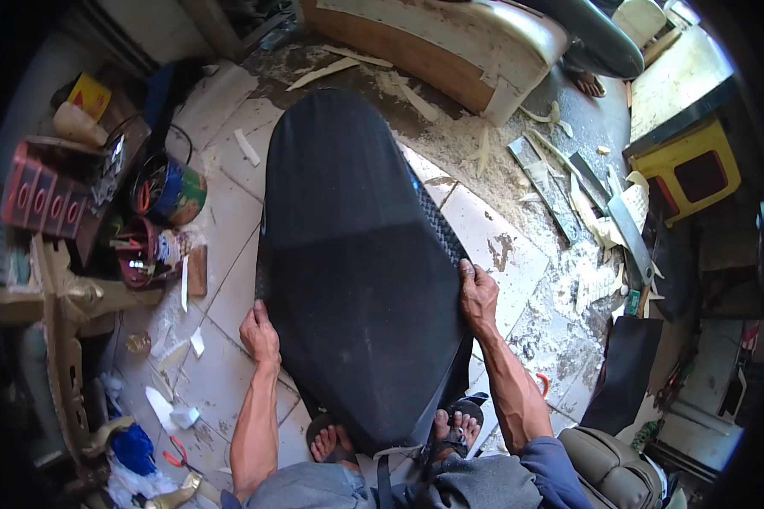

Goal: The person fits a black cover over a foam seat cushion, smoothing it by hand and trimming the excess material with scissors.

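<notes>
A long black motorcycle seat (348, 229) lies in front of me, its broad rounded end far away and its tapered end between my feet. Smooth dark covering stretches over its top, and a textured black strip shows along the right side. My left hand (261, 337) is closed on the seat's left edge, thumb uppermost. On the opposite side, a little farther up, my right hand (479, 294) pinches the right edge. The fingers of both hands are partly hidden by the seat's rim. A pale frayed bit of material pokes out at the near tip.
Foam scraps and crumbs cover the tiles at right, around a metal ruler (632, 229). Tins and a tool bucket (178, 193) stand at left. Red-handled pliers (178, 455) lie low left. A brown padded seat (607, 462) is at lower right; another person's foot (587, 83) shows beyond.
</notes>
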`<action>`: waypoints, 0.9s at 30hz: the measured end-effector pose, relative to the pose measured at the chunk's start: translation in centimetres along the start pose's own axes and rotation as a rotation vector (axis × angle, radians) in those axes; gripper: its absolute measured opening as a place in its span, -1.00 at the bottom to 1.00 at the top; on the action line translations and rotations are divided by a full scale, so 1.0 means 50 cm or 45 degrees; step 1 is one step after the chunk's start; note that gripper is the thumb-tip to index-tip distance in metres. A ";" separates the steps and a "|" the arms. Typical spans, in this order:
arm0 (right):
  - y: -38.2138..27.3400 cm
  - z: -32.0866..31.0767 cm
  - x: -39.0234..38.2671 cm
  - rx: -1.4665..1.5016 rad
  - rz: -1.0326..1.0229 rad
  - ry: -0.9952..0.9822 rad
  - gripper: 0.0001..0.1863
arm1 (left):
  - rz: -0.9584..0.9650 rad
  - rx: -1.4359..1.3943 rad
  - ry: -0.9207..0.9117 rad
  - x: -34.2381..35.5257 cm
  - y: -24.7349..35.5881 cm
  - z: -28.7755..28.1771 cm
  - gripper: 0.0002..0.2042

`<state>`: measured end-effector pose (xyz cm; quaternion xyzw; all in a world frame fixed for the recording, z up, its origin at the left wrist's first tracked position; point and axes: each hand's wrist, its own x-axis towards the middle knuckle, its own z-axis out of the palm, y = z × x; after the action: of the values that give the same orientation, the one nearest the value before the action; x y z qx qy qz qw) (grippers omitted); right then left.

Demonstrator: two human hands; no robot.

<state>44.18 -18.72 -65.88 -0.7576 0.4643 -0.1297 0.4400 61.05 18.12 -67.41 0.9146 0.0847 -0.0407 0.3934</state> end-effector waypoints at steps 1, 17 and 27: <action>0.005 0.008 0.000 0.020 0.019 -0.006 -0.47 | 0.011 0.027 -0.015 0.002 -0.001 0.006 -0.49; -0.005 0.064 -0.001 -0.456 -0.067 -0.156 -0.46 | 0.102 -0.131 -0.296 -0.015 0.038 0.063 -0.71; -0.021 0.044 -0.001 -0.411 -0.023 -0.240 -0.42 | 1.492 0.320 -0.063 -0.084 0.444 0.035 -0.47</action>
<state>46.11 -17.26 -66.30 -0.8313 0.4292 0.0141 0.3530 61.06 1.34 -52.21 0.8473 -0.4483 0.1521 0.2410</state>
